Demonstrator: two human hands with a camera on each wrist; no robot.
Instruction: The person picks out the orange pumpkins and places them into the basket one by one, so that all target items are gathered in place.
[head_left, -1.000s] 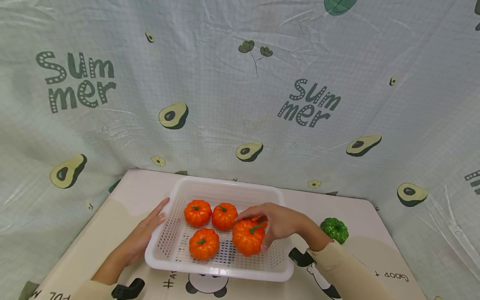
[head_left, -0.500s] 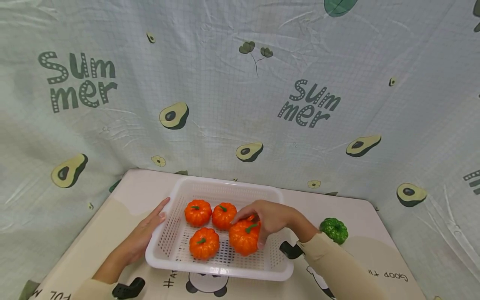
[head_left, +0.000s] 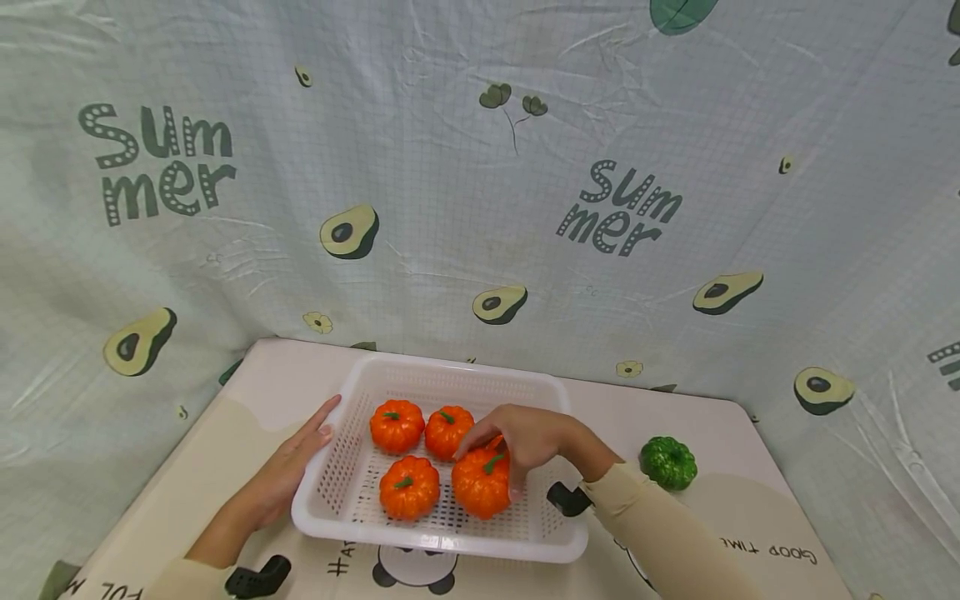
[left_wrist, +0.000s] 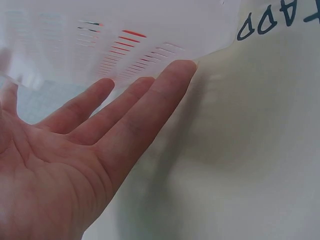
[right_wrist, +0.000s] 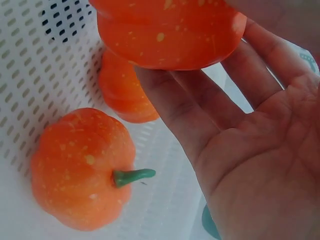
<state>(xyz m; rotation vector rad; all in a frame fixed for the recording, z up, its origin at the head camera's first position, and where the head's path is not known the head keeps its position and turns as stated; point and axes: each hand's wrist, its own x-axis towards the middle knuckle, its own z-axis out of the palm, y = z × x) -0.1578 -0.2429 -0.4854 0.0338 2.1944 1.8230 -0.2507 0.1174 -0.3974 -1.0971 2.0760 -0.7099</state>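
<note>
My right hand grips an orange toy pumpkin with a green stem, inside the white plastic basket. In the right wrist view the fingers support this pumpkin from one side. Other orange pumpkins lie on the basket floor: a back-left one, a back-middle one and a front-left one. The right hand covers the area behind the held pumpkin. My left hand touches the basket's left wall, its fingers extended; the left wrist view shows them against the slotted side.
A green toy pumpkin sits on the table to the right of the basket, beyond the right forearm. The table has printed words and a panda. A hanging cloth with avocado prints stands behind and around it.
The right hand has moved left with the pumpkin, bringing it nearer the front-left one. It now hides the pumpkin seen behind it earlier. The left hand and basket have stayed put.
</note>
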